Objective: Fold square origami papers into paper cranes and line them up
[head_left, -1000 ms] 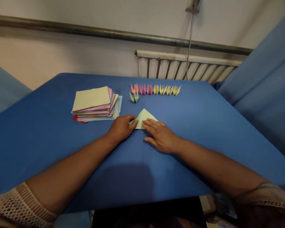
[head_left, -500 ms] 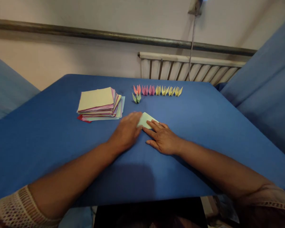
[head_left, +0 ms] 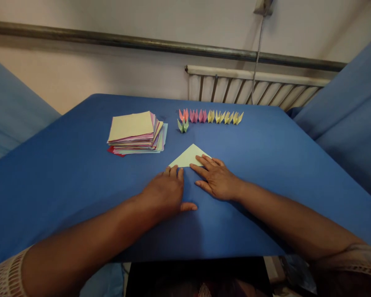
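A pale green sheet of paper (head_left: 188, 157), folded into a triangle, lies flat on the blue table with its peak pointing away from me. My right hand (head_left: 218, 178) rests on its right part, fingers stretched out and spread. At the triangle's left corner and near edge are the fingertips of my left hand (head_left: 167, 189), with its thumb stuck out to the right over the cloth. Neither hand grasps anything. Beyond the triangle stands a small green paper crane (head_left: 183, 126).
Behind the green crane runs a row of folded cranes: an orange one (head_left: 183, 115), pink ones (head_left: 198, 116) and several yellow ones (head_left: 225, 117). A stack of coloured paper (head_left: 132, 130) sits at the back left. A radiator (head_left: 228, 84) is on the wall behind the table (head_left: 250, 148).
My left hand has come down and nearer to me from the paper's left part to its near edge, uncovering the left corner. The right hand stays on the paper. The view has shifted slightly.
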The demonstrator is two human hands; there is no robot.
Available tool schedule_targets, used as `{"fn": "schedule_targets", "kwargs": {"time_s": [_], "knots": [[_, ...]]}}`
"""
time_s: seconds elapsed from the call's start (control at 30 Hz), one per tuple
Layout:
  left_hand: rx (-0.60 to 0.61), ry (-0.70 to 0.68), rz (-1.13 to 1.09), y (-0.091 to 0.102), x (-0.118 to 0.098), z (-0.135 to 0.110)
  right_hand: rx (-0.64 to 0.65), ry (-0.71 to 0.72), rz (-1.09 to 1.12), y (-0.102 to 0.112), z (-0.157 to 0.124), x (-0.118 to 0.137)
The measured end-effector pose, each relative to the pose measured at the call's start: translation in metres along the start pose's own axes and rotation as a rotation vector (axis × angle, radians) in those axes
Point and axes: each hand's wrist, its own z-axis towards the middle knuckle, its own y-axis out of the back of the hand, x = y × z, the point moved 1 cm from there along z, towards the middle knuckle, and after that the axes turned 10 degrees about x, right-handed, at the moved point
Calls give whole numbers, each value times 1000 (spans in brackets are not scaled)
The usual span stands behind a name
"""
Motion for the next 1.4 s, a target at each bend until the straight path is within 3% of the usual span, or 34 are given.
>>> {"fn": "schedule_targets", "kwargs": {"time_s": [0.13, 0.2, 0.3, 0.4, 0.5, 0.57, 0.7, 0.9, 1.13, 1.27, 1.33, 1.4], "knots": [[36, 138, -48, 16, 5, -4, -1, 0, 5, 1, 1, 1], [-72, 142, -56, 18, 8, 0, -3, -4, 9, 1, 1, 1], [-371, -64, -51, 15, 4, 12, -9, 0, 14, 1, 2, 2], [-482, -270, -67, 8, -7, 20, -16, 11, 31, 0, 3, 2], [-567, -295, -92, 3, -13, 22, -15, 22, 51, 0, 4, 1], [-506, -309, -138, -4, -11, 26, -14, 17, 49, 0, 5, 1], [-270, -214, -214, -22, 0, 39, -4, -4, 35, 0, 5, 1], [-170, -175, -121, -26, 7, 42, 10, -40, 5, 5, -5, -2], [-167, -173, -111, -23, 8, 40, 85, -182, -104, 31, -24, -7], [-149, -171, -123, -20, 8, 40, 130, -353, -170, 38, -29, -12], [-143, -166, -130, -19, 8, 40, 51, -446, -187, 37, -27, -13], [-140, -167, -136, -19, 7, 40, -88, -434, -173, 32, -21, -12]]}}
